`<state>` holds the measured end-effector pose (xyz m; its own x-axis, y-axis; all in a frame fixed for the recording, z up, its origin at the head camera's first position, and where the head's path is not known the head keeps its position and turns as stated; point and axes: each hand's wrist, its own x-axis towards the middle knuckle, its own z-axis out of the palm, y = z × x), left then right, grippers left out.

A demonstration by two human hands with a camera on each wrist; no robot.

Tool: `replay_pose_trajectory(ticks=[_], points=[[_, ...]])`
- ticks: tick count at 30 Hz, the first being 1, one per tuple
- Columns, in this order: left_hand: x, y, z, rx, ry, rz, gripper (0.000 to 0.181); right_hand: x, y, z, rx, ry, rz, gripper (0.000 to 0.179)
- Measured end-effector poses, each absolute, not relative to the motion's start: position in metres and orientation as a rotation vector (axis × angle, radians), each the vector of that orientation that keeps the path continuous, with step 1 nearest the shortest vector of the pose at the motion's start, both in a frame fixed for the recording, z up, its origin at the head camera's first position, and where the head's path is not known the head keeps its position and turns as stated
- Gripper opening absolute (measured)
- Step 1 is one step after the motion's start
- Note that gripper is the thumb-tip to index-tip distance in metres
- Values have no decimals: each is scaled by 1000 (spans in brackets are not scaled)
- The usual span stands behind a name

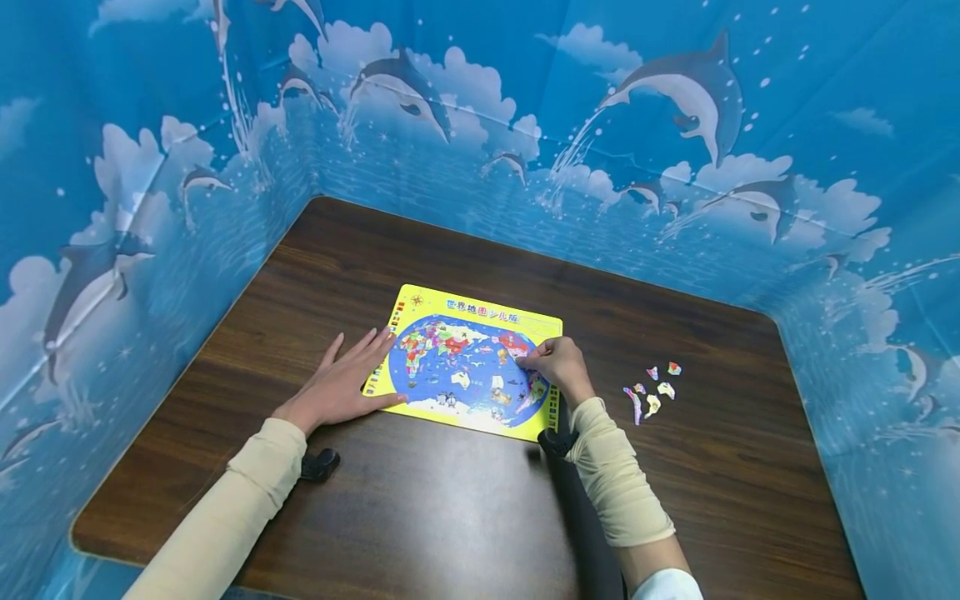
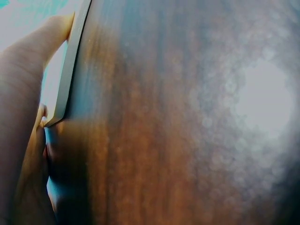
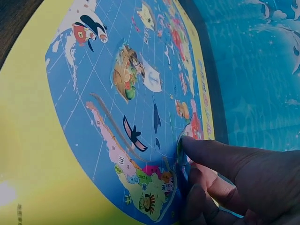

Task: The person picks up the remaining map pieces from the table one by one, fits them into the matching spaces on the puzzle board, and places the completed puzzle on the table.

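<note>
A yellow-bordered world map puzzle board [image 1: 442,415] with a blue oval map lies on the table. My left hand [image 1: 341,387] is spread at its left end, fingers on the left edge and thumb along the near edge. In the left wrist view the thumb [image 2: 58,29] touches the board's pale side. At the map's right part, my right hand [image 1: 562,367] pinches a small puzzle piece [image 3: 180,144] between thumb and fingers. Most of that piece is hidden by the fingers. Just below it in the map sits the colourful South America area [image 3: 133,173].
Several loose puzzle pieces [image 1: 652,405] lie on the dark wooden table [image 1: 720,450] to the right of the board. Blue dolphin-print cloth [image 1: 465,192] stands around the table's far and side edges. A dark strap-like thing [image 1: 581,500] runs beneath the right forearm.
</note>
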<state>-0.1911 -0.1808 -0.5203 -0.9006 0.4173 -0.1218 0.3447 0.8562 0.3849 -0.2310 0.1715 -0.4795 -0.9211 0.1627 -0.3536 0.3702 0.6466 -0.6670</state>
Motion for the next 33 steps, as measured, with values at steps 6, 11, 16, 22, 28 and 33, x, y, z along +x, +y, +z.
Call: replay_pose_trajectory(ticks=[6,11,16,22,28,33], points=[[-192,-180,-519,587,2837,530,104,-231,172,-480,447,2635,-1109,28],[-191,-178,-520,595,2839,532,104,-229,174,-479,466,2623,-1090,29],[-191,-178,-520,596,2835,544,104,-229,176,-479,462,2613,-1087,28],[-190,-180,-520,585,2834,543,104,-228,175,-481,437,2626,-1103,36],[-191,-180,-520,590,2837,542,104,-230,173,-482,403,2674,-1047,37],[-191,-180,-521,583,2835,538,104,-232,176,-483,399,2665,-1032,39]])
